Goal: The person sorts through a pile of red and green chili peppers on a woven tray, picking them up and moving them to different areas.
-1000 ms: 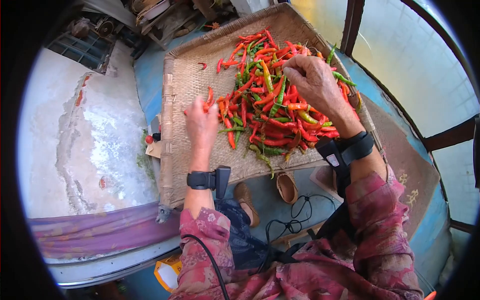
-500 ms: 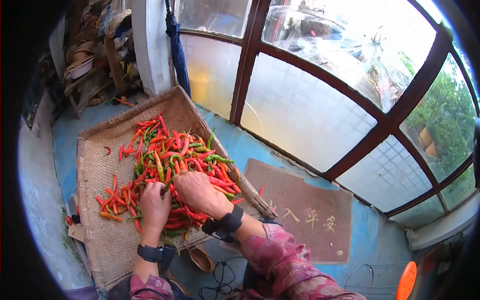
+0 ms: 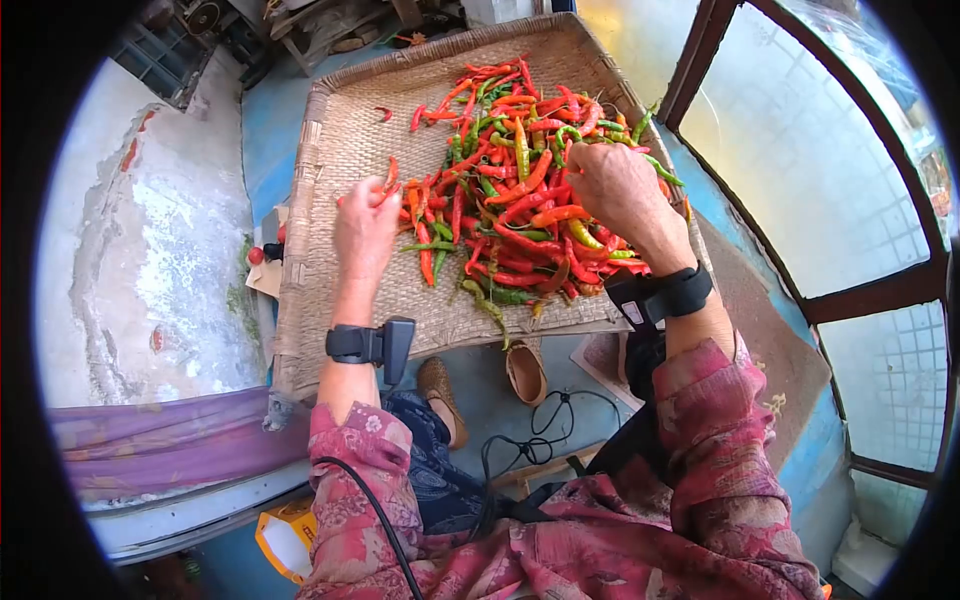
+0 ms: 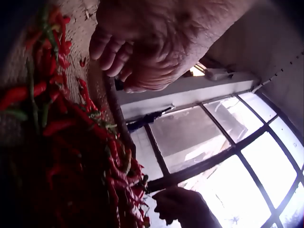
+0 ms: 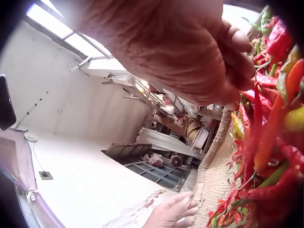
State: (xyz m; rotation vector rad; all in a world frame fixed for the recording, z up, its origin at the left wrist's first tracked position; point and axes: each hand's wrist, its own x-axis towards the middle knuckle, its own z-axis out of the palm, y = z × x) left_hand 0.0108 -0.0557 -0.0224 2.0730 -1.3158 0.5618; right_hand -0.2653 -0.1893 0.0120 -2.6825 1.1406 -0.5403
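Observation:
A big heap of chilli peppers (image 3: 530,215), mostly red with some green and yellow-orange ones, lies in a shallow woven tray (image 3: 325,210). Over the tray's left side is my left hand (image 3: 365,232), its fingers right above a small clump of red chillies. In the right wrist view my left hand (image 5: 172,213) shows spread fingers with nothing between them. My right hand (image 3: 625,190) is bent down over the right part of the heap, fingertips close to the chillies. In the right wrist view its fingers (image 5: 236,40) curl inward; I cannot tell whether they grip a chilli.
A single small red chilli (image 3: 384,114) lies apart on the tray's weave. Below the tray are a slipper (image 3: 526,372) and a black cable (image 3: 520,455) on the floor. A whitewashed wall (image 3: 180,260) stands to the left, framed windows (image 3: 840,150) to the right.
Half a second ago both hands were together at the heap, the left fingers at a dark green chilli. Now they are apart, left hand over the left side. The head view swung right and back.

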